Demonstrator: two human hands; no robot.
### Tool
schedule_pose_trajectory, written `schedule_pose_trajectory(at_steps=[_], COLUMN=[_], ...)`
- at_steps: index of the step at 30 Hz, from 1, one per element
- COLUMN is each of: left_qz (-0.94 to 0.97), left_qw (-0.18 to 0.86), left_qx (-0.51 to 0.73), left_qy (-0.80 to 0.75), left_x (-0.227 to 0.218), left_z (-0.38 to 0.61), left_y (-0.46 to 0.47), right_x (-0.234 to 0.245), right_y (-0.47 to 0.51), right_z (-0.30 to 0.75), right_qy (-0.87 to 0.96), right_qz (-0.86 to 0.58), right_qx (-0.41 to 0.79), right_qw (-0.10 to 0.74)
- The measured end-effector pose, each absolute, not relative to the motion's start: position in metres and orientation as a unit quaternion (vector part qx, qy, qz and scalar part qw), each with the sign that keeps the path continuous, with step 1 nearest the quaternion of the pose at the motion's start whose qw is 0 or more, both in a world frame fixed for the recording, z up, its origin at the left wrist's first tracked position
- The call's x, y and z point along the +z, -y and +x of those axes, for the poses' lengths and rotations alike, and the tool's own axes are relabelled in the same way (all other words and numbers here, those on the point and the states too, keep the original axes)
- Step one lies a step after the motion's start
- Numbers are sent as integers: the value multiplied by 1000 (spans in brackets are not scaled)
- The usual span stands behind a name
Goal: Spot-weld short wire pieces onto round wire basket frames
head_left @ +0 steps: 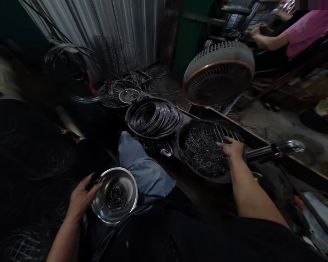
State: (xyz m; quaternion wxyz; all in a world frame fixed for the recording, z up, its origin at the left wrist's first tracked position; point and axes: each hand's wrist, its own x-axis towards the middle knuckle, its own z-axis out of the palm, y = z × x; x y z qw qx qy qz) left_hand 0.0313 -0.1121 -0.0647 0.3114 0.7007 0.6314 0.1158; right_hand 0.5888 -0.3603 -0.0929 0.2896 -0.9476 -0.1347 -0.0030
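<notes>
My left hand (83, 196) is at the left rim of a shiny metal bowl (130, 187), its thumb over the edge and its other fingers partly hidden. The bowl rests by my lap and contains a small heap of thin, dark, bent wire pieces (117, 198). My right hand (233, 148) reaches over a round dark basin (184, 158), thumb and forefinger apart. Below the hand, the basin is full of short, tangled metal wire pieces (202, 149). Longer curved strands (221, 128) lie close to the fingertips.
Behind sits a tub of coiled wire (164, 116), with a small dish (129, 95) farther back. A blue cloth (144, 163) lies beside the bowl. A round fan (218, 74) and a chrome pipe (276, 150) stand right. A co-worker's arm (273, 40) shows at top right.
</notes>
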Motion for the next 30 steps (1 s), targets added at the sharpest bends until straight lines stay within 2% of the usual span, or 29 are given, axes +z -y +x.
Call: schedule_pose_trajectory(at_steps=[2, 4, 8, 13, 16, 23, 27, 30], left_qz=[681, 657, 630, 603, 558, 521, 457, 360], left_qw=[307, 320, 404, 478, 470, 399, 423, 485], left_qx=[149, 194, 292, 477, 575, 602, 655, 689], left_qy=[-647, -655, -596, -426, -370, -454, -428, -400], left_x=[-56, -48, -21, 31, 46, 10, -19, -41], left_z=[33, 40, 74, 121, 128, 82, 57, 31], left_y=[116, 120, 131, 148, 143, 112, 118, 119], right_x=[-83, -73, -60, -49, -47, -64, -62, -44], right_y=[361, 355, 314, 219, 163, 107, 119, 132], right_z=[569, 540, 467, 384, 334, 258, 264, 275], right_qy=[156, 224, 391, 560, 649, 734, 797, 807], right_qz=[-942, -922, -822, -693, -622, -539, -437, -352], right_qx=[-33, -118, -253, -255, -207, -134, -141, -127], right_qw=[295, 292, 328, 375, 385, 390, 393, 456])
